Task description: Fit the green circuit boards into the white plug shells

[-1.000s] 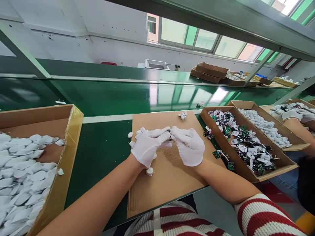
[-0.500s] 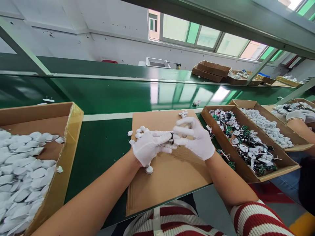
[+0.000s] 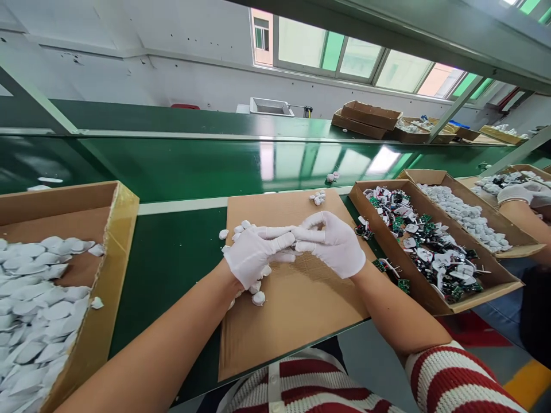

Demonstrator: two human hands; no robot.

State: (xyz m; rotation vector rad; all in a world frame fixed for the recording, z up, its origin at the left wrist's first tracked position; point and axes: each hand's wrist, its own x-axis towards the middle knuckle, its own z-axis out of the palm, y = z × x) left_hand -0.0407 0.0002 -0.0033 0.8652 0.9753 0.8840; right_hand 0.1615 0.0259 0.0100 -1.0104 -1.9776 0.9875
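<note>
My left hand (image 3: 252, 255), in a white glove, is closed in a pinch above the cardboard sheet (image 3: 297, 330). Meeting it fingertip to fingertip is my right hand (image 3: 338, 244), also gloved and pinching. Whatever small part sits between them is almost fully covered by the fingers. Small white rounded pieces (image 3: 259, 298) lie around and under my left hand on the sheet's left side. Beyond my right hand, a little cluster of white pieces (image 3: 317, 198) rests near the sheet's far edge.
At left stands a cardboard box (image 3: 114, 252) of flat white pieces. On the right, one box (image 3: 486, 301) holds circuit boards with wires; another (image 3: 529, 249) holds white pieces. Loose boards (image 3: 403, 285) lie beside them. A co-worker's gloved hand (image 3: 516, 194) is at far right.
My right hand's raised fingers have come down and closed against my left fingertips. The small dark-and-white part seen between them before is now covered. The view has shifted slightly.
</note>
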